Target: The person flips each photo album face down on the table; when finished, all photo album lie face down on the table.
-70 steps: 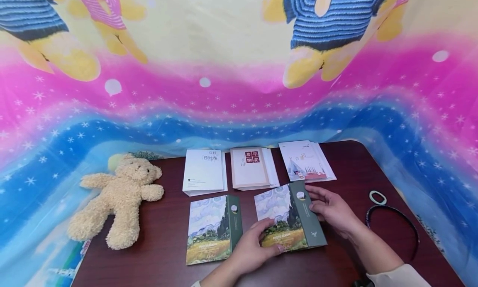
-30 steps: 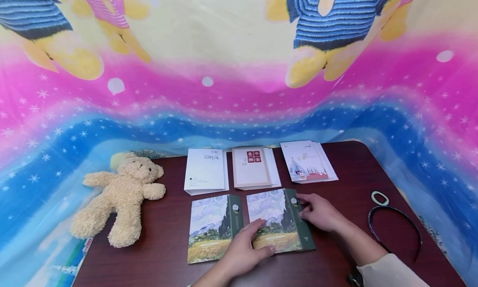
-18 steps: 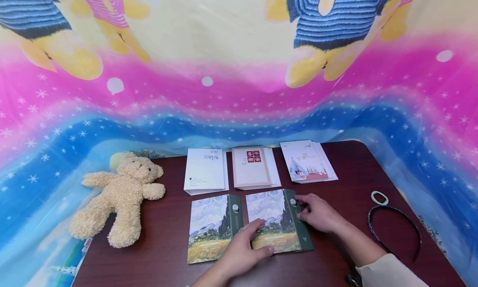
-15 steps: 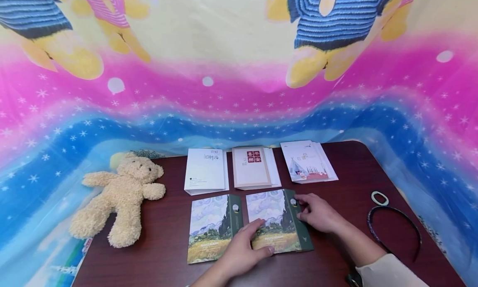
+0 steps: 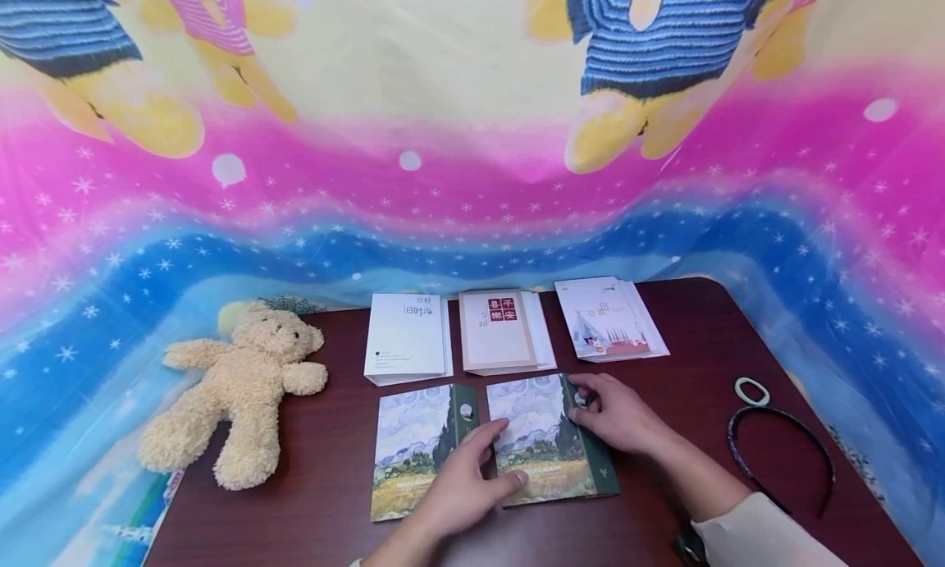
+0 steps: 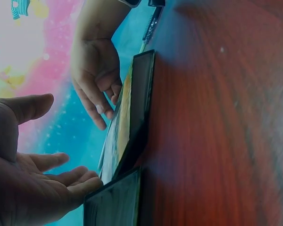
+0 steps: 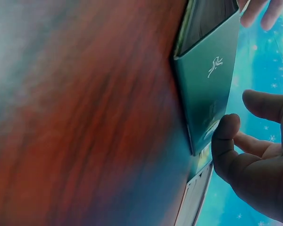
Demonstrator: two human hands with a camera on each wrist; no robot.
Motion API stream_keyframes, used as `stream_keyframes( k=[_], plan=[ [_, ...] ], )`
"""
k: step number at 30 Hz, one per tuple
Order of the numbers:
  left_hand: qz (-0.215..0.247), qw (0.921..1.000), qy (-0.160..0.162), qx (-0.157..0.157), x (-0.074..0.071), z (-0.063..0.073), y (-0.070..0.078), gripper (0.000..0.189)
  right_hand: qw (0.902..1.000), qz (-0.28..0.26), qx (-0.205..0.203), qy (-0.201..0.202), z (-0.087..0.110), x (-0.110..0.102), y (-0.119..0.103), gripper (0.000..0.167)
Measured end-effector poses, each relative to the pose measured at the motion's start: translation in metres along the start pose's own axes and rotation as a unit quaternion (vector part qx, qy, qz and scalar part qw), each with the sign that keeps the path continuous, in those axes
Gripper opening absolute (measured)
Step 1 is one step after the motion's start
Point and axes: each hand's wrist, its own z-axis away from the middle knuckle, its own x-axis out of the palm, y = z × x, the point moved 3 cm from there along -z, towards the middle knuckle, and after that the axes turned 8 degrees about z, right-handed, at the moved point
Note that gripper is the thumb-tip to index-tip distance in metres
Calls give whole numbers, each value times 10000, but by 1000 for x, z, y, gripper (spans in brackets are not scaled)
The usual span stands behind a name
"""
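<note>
Two matching photo albums with a painted landscape cover and green spine lie side by side: the left album (image 5: 412, 448) and the right album (image 5: 542, 440). My left hand (image 5: 465, 477) is over the gap between them, thumb and fingers spread. In the left wrist view that hand (image 6: 37, 179) looks relaxed, its fingertips near the left album's edge. Over the right album's spine (image 7: 210, 80) is my right hand (image 5: 620, 411), thumb apart and fingers loosely bent. The right wrist view shows nothing pinched by this right hand (image 7: 259, 160); whether a fingertip touches the spine, I cannot tell.
Behind stands a row of three pale albums: a white one (image 5: 406, 337), a beige one with red characters (image 5: 498, 333), and one with a tent picture (image 5: 609, 321). A teddy bear (image 5: 236, 395) lies left; a pale ring (image 5: 750, 381) and dark headband (image 5: 827, 448) lie right.
The right album has slid left and straightened beside the left one, then stopped. Just now my left hand has drawn left off its cover, and my right hand has shifted slightly left over its spine.
</note>
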Motion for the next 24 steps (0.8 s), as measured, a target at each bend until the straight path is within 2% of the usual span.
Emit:
stream_keyframes(
  k=[4,11,17,24],
  plan=[
    [53,10000,28,-31,-7,-2,0,77,9999,19,-99,100,-5,0,-6,53],
    [178,9996,230,33,-25,-5,0,74,9994,-186,-297,-65,-13,3,-22,52],
    [139,9984,520,-173,-42,-8,0,72,9983,-504,-215,-208,-20,6,-37,50],
    [-72,9959,883,-207,-59,-13,-5,73,9962,-827,-50,-248,-28,15,-53,48]
  ],
)
